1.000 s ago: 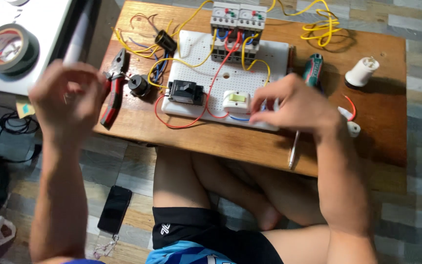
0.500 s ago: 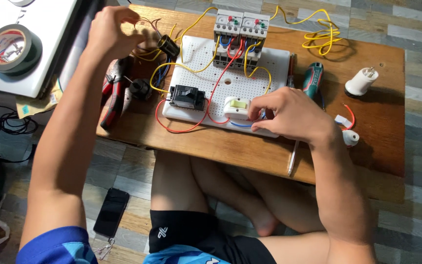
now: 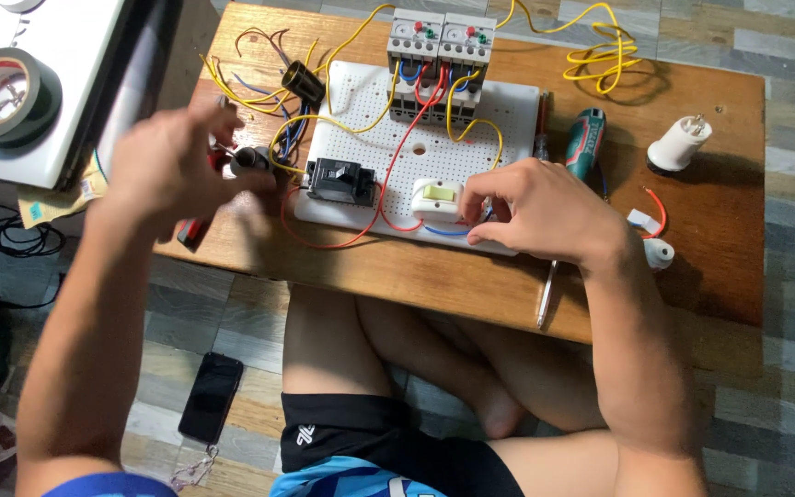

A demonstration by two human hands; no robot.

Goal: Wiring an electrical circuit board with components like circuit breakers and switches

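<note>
Blk tape roll [image 3: 6,95] top left, phone [image 3: 211,397] on floor, white lamp socket [image 3: 679,144] right.

The left hand [image 3: 172,166] is blurring and covering most of the red-handled pliers [image 3: 193,230] near the wooden board's [image 3: 710,276] left edge. The tape roll [image 3: 6,92] is being clipped by the picture's left edge.

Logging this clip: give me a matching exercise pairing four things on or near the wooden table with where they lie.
1. tape roll
2. phone
3. white switch
4. green-handled screwdriver

A. on the floor tiles
B. on the white surface, far left
C. at the right hand fingertips
D. just right of the perforated board

Pairs: 1-B, 2-A, 3-C, 4-D
</note>
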